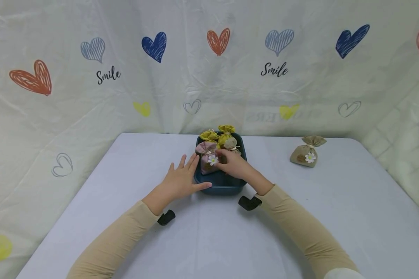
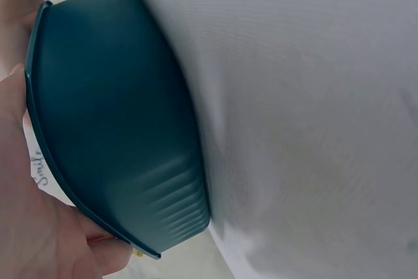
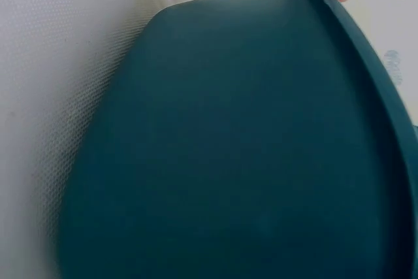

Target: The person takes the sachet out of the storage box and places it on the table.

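A dark teal plastic basin (image 1: 219,190) stands at the far middle of the table with small drawstring pouches in it. My right hand (image 1: 235,166) reaches over its right rim, and the thumb and fingers pinch a pink pouch (image 1: 205,148) with a white flower on its front. Behind that pouch lie yellow pouches (image 1: 226,133) and a beige pouch (image 1: 231,143). My left hand (image 1: 179,180) is spread at the left rim, fingers straight and thumb along the near edge. Both wrist views are filled mostly by the basin's outer wall (image 2: 111,96), and the pouch is hidden there.
A brown-beige pouch (image 1: 304,152) with a white flower stands apart on the table, right of the basin. The white table (image 1: 209,236) ends at the back against a hanging sheet (image 1: 244,89) printed with hearts. Black wrist cameras (image 1: 249,202) sit under both sleeves.
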The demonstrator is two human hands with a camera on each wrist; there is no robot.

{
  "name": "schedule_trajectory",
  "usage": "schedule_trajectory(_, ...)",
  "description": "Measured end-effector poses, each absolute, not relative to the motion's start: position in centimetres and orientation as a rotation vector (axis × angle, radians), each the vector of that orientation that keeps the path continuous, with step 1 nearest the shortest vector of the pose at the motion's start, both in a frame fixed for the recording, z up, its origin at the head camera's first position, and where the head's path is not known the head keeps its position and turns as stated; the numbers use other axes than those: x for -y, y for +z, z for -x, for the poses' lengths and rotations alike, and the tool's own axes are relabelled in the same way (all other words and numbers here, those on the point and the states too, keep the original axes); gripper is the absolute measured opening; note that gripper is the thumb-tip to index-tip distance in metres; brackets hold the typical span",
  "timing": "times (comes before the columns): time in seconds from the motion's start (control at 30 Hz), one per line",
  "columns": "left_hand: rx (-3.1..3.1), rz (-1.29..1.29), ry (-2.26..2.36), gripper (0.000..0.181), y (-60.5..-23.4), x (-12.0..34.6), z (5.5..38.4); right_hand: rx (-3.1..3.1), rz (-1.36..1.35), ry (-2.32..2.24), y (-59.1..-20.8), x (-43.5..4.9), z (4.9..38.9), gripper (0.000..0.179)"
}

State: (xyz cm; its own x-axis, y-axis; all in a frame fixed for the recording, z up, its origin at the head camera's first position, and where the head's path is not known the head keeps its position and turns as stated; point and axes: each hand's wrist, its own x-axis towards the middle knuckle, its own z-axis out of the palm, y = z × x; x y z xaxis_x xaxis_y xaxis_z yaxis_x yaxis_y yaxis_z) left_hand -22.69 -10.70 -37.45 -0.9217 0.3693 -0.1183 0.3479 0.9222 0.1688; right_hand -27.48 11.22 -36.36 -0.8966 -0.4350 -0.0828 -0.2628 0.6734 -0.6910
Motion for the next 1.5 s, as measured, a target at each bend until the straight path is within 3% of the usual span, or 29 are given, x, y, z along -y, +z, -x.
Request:
schedule_trajectory(0.9, -2.937, -0.555, 0.211, 0.109, -37.4, 10.7, 22.7, -2.723, 0.698, -0.971, -36.1, -11.6, 26.3, 0.049)
schedule_trajectory(1.13, -2.931, -0.539, 0.217, 0.109, -37.4, 10.8, 22.8, -2.717, 0.63, -0.994, -35.9, -11.9, 26.5, 0.04)
schedule_trajectory(1.5, -2.933, -0.547, 0.212, 0.108, -37.5, 10.8, 22.7, -2.692, 0.608, -1.033, -36.8, -11.4, 27.3, 0.044)
